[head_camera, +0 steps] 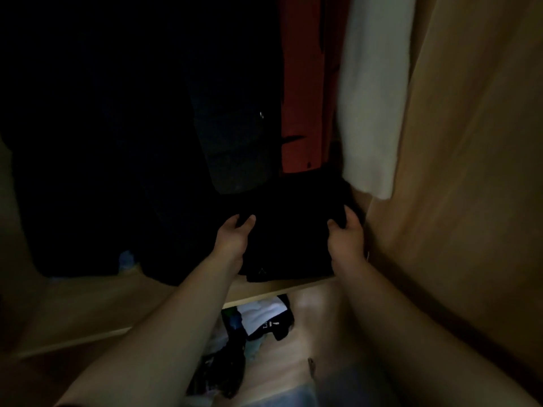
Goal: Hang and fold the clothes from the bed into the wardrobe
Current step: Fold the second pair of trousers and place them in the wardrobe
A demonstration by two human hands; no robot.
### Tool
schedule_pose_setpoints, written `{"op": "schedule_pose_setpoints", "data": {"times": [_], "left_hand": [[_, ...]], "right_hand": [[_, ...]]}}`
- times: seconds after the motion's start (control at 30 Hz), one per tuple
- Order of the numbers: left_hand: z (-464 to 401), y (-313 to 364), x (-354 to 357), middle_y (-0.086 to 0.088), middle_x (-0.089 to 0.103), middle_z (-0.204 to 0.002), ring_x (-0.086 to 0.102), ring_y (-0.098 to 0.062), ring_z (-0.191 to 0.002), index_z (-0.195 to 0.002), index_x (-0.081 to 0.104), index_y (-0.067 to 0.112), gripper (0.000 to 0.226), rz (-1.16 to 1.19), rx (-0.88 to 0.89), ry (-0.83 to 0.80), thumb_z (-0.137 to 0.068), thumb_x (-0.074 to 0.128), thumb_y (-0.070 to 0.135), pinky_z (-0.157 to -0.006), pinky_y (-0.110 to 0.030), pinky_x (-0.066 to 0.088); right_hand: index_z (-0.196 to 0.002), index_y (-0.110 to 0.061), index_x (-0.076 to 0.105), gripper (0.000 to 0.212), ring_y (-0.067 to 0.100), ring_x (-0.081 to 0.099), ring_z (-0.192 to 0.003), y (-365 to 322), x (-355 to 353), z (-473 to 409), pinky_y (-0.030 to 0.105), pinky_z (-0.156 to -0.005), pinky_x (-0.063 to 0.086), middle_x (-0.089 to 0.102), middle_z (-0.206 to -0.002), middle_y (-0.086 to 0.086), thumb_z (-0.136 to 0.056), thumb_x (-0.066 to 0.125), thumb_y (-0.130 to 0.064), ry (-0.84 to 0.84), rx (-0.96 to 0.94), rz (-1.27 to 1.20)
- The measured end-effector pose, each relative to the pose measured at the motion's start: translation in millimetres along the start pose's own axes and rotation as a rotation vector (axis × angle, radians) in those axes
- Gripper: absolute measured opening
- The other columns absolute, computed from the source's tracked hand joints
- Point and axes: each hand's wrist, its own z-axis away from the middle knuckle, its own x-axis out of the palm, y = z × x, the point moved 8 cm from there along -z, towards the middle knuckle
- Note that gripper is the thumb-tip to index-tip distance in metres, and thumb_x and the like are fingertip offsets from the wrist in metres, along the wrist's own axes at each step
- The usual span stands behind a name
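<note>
A folded black garment lies on the wardrobe shelf, in its right corner. My left hand grips the garment's left edge, thumb and fingers curled over it. At the right edge, close to the wardrobe's side wall, my right hand grips it the same way. Both forearms reach in from below. The wardrobe interior is very dark, so the garment's far edge is hard to make out.
Above the shelf hang dark clothes, a red garment and a white garment. The wooden side wall stands on the right. Below the shelf, black and white clothes lie in a lower compartment.
</note>
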Motion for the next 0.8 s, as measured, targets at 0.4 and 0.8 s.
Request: {"op": "schedule_pose_setpoints", "data": {"times": [0.4, 0.8], "left_hand": [[15, -1, 54, -0.004, 0.011, -0.166, -0.003, -0.024, -0.153, -0.156, 0.021, 0.029, 0.064, -1.425, 0.723, -0.074, -0.099, 0.047, 0.043, -0.124, -0.047, 0.003], [-59, -24, 78, 0.001, -0.021, -0.164, -0.019, -0.03, -0.151, -0.155, -0.011, 0.043, 0.069, -1.66, 0.35, -0.095, -0.097, 0.017, 0.066, -0.12, -0.059, -0.004]], "right_hand": [[-0.152, -0.01, 0.028, 0.064, 0.039, 0.046, -0.131, 15, 34, -48, 0.044, -0.103, 0.041, 0.045, -0.146, 0.021, -0.093, 0.052, -0.014, -0.073, -0.247, 0.821], [-0.158, -0.04, 0.008, 0.06, 0.026, -0.003, -0.154, 46, 81, -61, 0.053, -0.122, -0.003, 0.001, -0.168, -0.002, -0.101, 0.016, -0.059, -0.373, -0.6, 1.364]]}}
